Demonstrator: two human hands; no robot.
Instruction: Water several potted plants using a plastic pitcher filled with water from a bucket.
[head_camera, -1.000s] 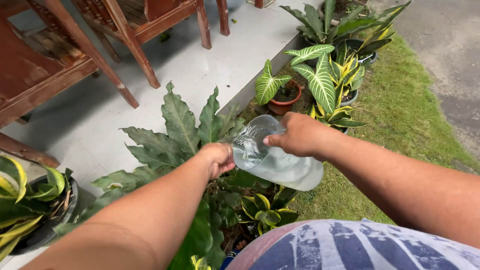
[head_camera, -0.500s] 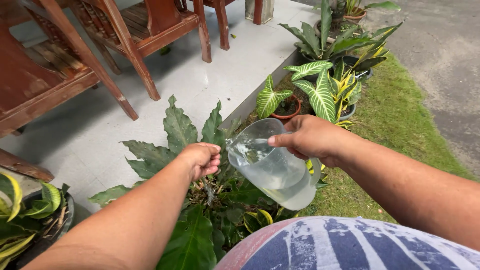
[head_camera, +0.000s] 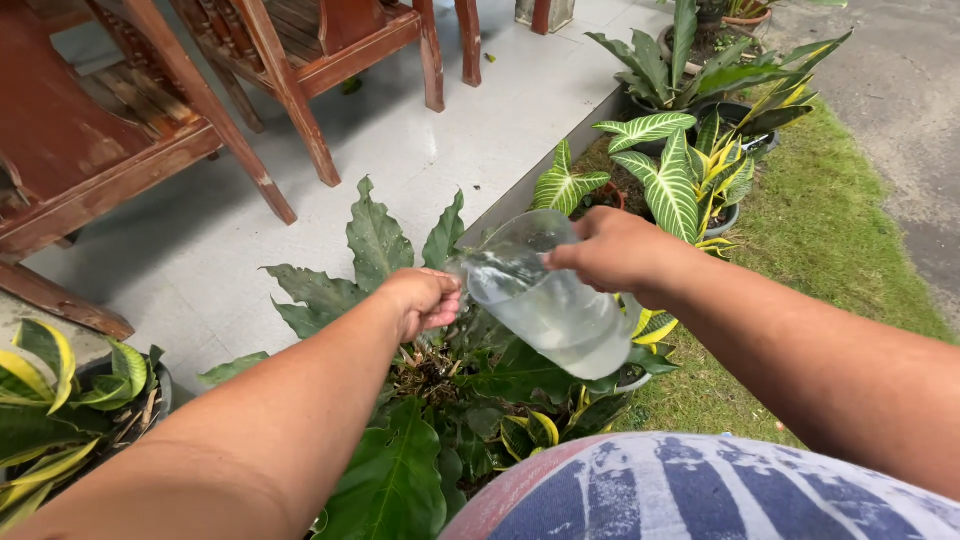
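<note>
Right hand (head_camera: 612, 252) grasps tilted water jug (head_camera: 550, 305), left hand (head_camera: 425, 298) at its mouth.

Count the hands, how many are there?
2. The left hand is cupped at the mouth of the jug, over the plant. The right hand grips the jug's side.

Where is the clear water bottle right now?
The clear water bottle is at mid-frame, tilted, gripped by the right hand, left hand at its mouth, above a broad-leaved plant.

arms: bare, no sleeves | top: blue-and-white patterned fabric, reddish edge, perhaps a shirt
</note>
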